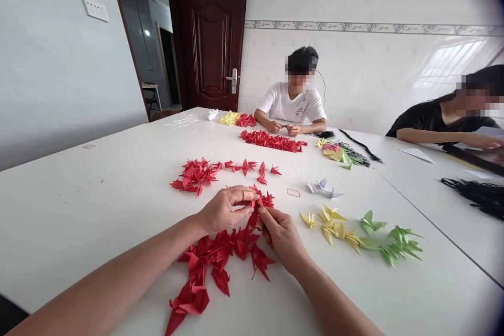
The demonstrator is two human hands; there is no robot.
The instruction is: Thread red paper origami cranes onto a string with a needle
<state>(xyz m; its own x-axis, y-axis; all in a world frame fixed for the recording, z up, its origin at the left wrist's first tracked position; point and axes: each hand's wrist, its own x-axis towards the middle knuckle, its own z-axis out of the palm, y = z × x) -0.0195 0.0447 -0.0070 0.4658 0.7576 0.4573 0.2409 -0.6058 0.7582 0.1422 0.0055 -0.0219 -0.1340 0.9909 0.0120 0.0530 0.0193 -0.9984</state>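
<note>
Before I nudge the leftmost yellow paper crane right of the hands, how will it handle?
The yellow paper crane looks like thin folded paper, so probably very light; a nudge may slide it across the smooth-looking tabletop.
Its creases should hold shape, though a firm pinch could crush it.
Those pointed wings make rolling unlikely.

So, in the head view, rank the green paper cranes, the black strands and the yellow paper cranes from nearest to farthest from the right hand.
From the right hand:
1. Yellow paper cranes, just to its right.
2. Green paper cranes, right of the yellow group.
3. Black strands, by the picture's right edge.
</note>
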